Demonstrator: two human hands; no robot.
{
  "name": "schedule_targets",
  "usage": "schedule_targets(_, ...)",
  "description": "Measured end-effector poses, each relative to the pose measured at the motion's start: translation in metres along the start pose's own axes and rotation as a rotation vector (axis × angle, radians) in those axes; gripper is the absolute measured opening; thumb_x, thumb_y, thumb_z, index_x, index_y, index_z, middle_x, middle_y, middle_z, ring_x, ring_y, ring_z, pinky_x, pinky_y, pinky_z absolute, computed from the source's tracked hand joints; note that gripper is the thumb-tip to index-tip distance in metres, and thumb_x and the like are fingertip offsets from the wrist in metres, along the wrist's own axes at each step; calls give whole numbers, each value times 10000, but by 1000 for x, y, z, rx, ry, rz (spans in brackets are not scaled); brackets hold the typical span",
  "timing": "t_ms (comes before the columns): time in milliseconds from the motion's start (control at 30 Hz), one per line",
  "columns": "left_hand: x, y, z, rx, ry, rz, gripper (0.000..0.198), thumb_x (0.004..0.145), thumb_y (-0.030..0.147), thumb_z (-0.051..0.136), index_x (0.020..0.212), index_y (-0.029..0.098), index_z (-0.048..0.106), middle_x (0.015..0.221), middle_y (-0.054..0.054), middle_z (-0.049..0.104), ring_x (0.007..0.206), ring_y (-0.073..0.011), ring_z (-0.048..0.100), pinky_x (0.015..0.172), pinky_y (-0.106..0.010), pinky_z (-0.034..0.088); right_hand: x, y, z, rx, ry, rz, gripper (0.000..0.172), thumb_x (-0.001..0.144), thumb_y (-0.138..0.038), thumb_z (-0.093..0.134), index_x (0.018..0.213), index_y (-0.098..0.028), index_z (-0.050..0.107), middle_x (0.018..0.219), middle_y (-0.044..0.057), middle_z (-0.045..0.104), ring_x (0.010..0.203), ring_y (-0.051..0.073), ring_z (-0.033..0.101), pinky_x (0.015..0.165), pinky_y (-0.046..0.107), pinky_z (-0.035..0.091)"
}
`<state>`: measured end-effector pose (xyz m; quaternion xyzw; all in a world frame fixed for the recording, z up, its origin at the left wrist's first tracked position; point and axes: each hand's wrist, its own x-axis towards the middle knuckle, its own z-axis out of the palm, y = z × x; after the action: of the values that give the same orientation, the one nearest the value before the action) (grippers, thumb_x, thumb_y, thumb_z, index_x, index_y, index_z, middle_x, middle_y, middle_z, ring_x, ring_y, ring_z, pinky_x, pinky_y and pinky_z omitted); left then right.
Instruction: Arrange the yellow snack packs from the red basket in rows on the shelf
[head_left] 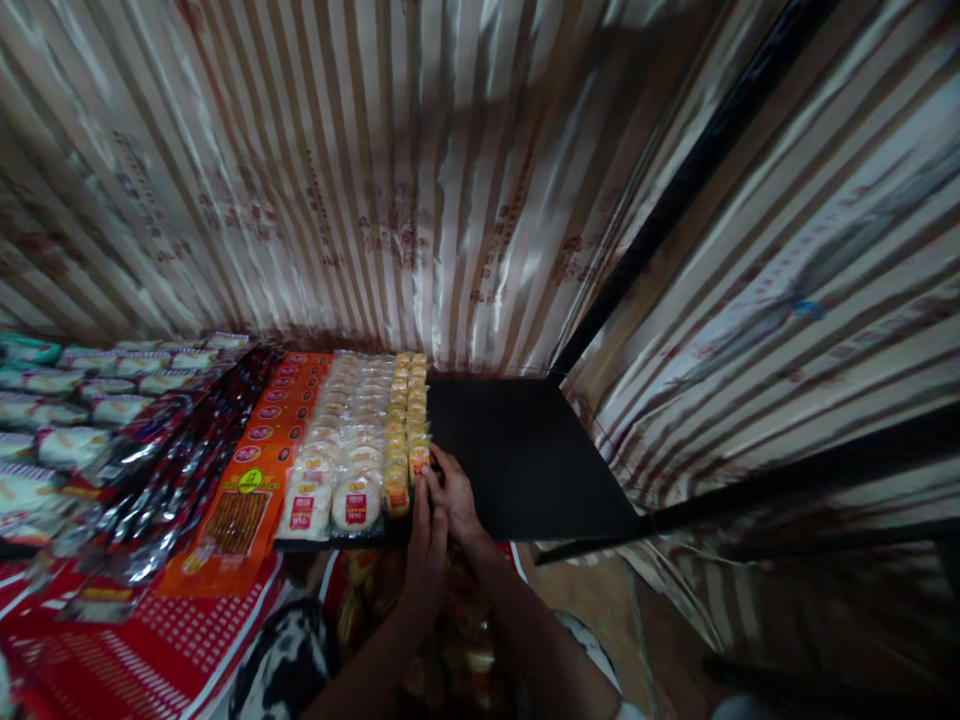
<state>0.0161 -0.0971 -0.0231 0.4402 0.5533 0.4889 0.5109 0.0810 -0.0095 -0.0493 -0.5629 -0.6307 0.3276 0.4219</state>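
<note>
A black shelf (525, 450) carries rows of packaged snacks. At the right end of the goods stand two narrow rows of small yellow packets (409, 410). My left hand (424, 545) and my right hand (453, 492) meet at the front of those rows, fingers pressed against the frontmost yellow packet (417, 462). The fingers of both hands are curled together around it. Left of these lie rows of round white buns in clear bags (346, 440), then orange sausage packs (255, 470).
Dark foil packs (172, 470) and pale wrapped packs (67, 410) fill the shelf's left side. Striped shiny sheeting (420, 170) lines the back and right walls. A black frame post (675, 190) rises at the shelf's right rear corner. A bag of packets (450, 630) sits below my arms.
</note>
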Motion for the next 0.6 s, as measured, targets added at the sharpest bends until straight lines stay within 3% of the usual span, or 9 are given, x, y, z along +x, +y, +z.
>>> schedule_targets(167,-2,-5,1,-22,34,5,704,897,514,295,1456,104,175,1555,-86,112,1427,-148,59,1166,-281,88,1,-1,-7,176,34,95,498,816,-485,506,1247,-240,562,1301,62,559,1225,219,479,1082,398,336)
schedule_targets(333,-6,-6,2,-14,24,27,647,918,457,299,1459,126,175,1559,-52,95,1426,-133,49,1169,-268,71,21,-7,-3,522,60,301,733,775,-709,414,1331,-235,473,1444,21,403,1369,212,297,1151,404,196)
schedule_targets(500,-7,-5,4,-51,40,5,646,915,474,314,1464,163,173,1558,-34,118,1426,-158,77,1172,-287,91,26,-24,12,661,-48,260,762,772,-737,381,1344,-238,453,1451,11,387,1384,198,258,1160,382,157)
schedule_targets(600,-6,-7,6,-94,50,-31,642,904,500,320,1450,173,234,1546,-43,179,1421,-184,130,1170,-315,133,22,-24,18,695,-45,278,783,763,-737,399,1365,-238,419,1478,9,336,1402,193,203,1164,380,128)
